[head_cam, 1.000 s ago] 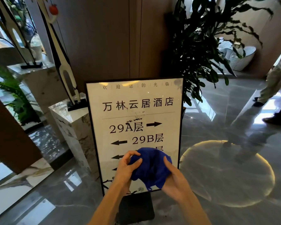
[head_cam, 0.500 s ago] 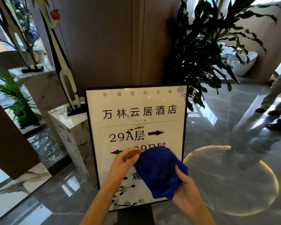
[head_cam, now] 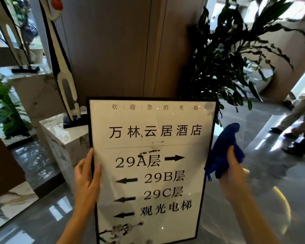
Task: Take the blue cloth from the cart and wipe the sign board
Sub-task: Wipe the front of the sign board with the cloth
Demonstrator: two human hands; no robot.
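Note:
The sign board (head_cam: 151, 173) stands upright right in front of me, a white panel in a black frame with black lettering and arrows. Dark specks and smears sit near its middle, just above the "29A" line. My left hand (head_cam: 86, 180) grips the board's left frame edge, thumb on the front face. To the right of the board, my right hand (head_cam: 234, 175) is closed on the bunched blue cloth (head_cam: 224, 152), which hangs beside the right frame edge, off the panel.
A white marble pedestal (head_cam: 60, 131) with a tall sculpture (head_cam: 63, 71) stands close on the left. A large leafy plant (head_cam: 227, 55) rises behind the board on the right. People's legs (head_cam: 296, 124) are at the far right on the glossy floor.
Both hands were bunching the cloth in front of the panel. Now my left hand has let go and taken the board's left edge, and my right hand has carried the cloth out to the right.

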